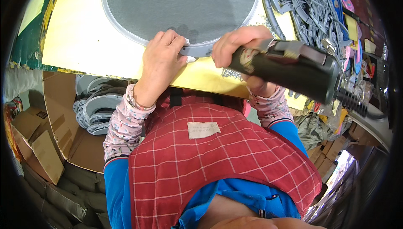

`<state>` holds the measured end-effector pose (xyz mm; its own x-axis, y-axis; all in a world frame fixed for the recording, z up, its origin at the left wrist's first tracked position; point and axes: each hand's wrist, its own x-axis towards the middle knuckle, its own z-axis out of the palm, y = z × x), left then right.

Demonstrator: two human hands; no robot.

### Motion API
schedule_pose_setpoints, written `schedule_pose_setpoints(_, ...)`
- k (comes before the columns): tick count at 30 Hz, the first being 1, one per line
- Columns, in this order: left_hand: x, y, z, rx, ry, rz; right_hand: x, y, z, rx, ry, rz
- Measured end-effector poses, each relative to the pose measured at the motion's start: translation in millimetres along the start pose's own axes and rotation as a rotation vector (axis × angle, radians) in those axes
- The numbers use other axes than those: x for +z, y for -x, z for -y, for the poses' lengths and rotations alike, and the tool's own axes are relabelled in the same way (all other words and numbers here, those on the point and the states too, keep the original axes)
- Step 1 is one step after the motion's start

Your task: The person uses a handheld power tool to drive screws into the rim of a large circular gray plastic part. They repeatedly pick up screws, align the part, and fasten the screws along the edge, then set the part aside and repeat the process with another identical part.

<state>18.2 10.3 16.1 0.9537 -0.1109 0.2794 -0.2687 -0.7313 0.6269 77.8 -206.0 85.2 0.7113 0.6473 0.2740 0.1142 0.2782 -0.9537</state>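
Note:
A large round disc of grey mesh with a light grey rim (180,2) lies on the yellow tabletop. At its near rim is a short curved grey plastic piece (199,52). My left hand (163,57), with white covers on the thumb and a fingertip, pinches the left end of that piece. My right hand (243,44) is wrapped round a black electric screwdriver (289,67), held tilted with its cord end to the right. The screwdriver's tip is hidden behind the right hand, close to the piece's right end.
Small silver screws (231,74) lie scattered near the table's front edge. A heap of curved grey pieces (308,10) covers the table's far right. Below left, a cardboard box (58,120) holds several grey rings (100,105). A black coiled cord (352,102) trails off right.

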Motion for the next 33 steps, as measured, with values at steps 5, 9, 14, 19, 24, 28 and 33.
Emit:
schedule_pose_setpoints(5,15,2,-6,0.108,0.006,-0.075,-5,18,16,-0.047,0.031,-0.213)
schedule_pose_setpoints(9,38,9,-24,0.182,0.109,-0.063,-9,30,1,-0.059,0.08,-0.274)
schedule_pose_setpoints(14,42,9,-44,0.12,0.232,-0.004,-6,35,0,-0.282,-0.066,-0.215)
schedule_pose_setpoints(19,49,10,-39,0.128,0.224,-0.009,-9,36,6,-0.363,-0.03,-0.163)
schedule_pose_setpoints(24,50,10,-38,0.109,0.319,-0.014,-9,39,5,-0.378,-0.045,-0.163)
schedule_pose_setpoints(28,57,9,-33,0.167,0.36,-0.052,-9,40,7,-0.382,-0.133,-0.172)
schedule_pose_setpoints(33,55,9,-36,0.101,0.329,-0.058,-5,36,5,-0.4,-0.085,-0.17)
